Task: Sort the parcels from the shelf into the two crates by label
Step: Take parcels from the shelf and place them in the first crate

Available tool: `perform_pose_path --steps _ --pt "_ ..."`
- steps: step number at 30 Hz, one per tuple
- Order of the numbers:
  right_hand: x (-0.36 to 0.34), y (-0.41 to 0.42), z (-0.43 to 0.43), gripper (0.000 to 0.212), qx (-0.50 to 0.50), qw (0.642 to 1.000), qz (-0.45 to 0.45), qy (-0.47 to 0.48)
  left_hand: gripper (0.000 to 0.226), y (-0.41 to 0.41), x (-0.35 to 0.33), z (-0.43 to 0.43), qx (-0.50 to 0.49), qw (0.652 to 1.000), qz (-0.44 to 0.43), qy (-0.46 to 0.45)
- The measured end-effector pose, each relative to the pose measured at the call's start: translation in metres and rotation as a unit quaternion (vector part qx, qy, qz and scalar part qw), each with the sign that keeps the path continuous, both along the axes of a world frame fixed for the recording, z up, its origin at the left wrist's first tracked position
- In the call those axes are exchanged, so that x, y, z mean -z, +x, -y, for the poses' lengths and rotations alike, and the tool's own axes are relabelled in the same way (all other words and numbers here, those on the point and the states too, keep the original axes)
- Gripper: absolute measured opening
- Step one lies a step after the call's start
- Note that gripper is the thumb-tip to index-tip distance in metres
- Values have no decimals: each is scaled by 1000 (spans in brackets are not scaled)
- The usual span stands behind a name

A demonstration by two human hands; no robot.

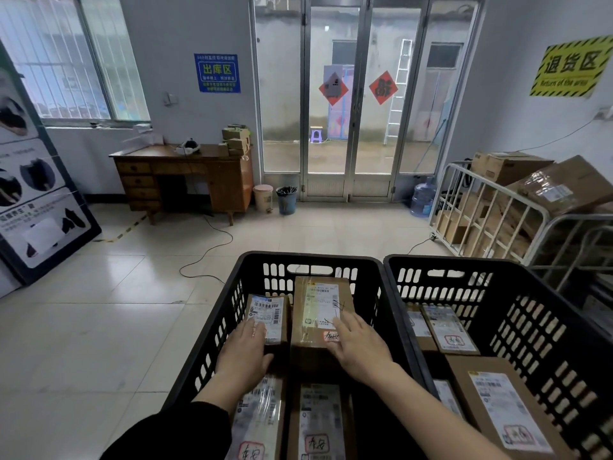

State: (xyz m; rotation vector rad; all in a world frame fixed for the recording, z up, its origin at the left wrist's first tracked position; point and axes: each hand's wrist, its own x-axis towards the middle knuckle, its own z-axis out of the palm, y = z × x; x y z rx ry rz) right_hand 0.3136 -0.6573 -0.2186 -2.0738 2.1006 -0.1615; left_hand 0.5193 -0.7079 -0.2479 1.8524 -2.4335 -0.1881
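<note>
While reaching down into the left crate (pixel 311 257), rests the left hand (pixel 245 351) flat on the small parcel (pixel 268 310), fingers straight and close together, curled round nothing. Lays the right hand (pixel 360 346) the same way on the tall parcel (pixel 318 303) just right of the left hand, fingers extended across its shipping label, pinching nothing. Looks like settling both parcels side by side against the crate wall beyond the fingertips, label side up, probably to pack them tight and keep the red tag (pixel 331 336) at the right thumb readable.

Finds little slack: tall parcel standing higher than the small one and touching or nearly touching it, crate wall close outside the left hand. Shows, nearer than both wrists and under the forearms, a long parcel (pixel 258 423) and a second parcel (pixel 320 423), labels up with similar red tags, likely to crowd any pull-back.

Puts the right crate (pixel 464 260) just right of the right hand, wall to wall with the left crate, holding a large parcel (pixel 507 413) and a flat parcel (pixel 447 327) with red tags of seemingly different writing. Shows no shelf in view. Far beyond the fingertips, a wooden desk (pixel 185 167); off to the right of the right hand, a railed cart (pixel 530 201) of cardboard boxes, well apart from the work.
</note>
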Motion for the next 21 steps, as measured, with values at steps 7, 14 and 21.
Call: perform_pose_path --steps 7,14,21 --pt "-19 9 -45 57 1 1000 -5 -11 63 2 -24 -26 24 999 7 -40" --pt "-41 15 -97 57 20 999 3 -35 62 2 -50 -69 49 996 1 -76" --pt "-56 12 -172 59 60 997 -7 -57 59 0 -66 -134 88 991 -13 -97"
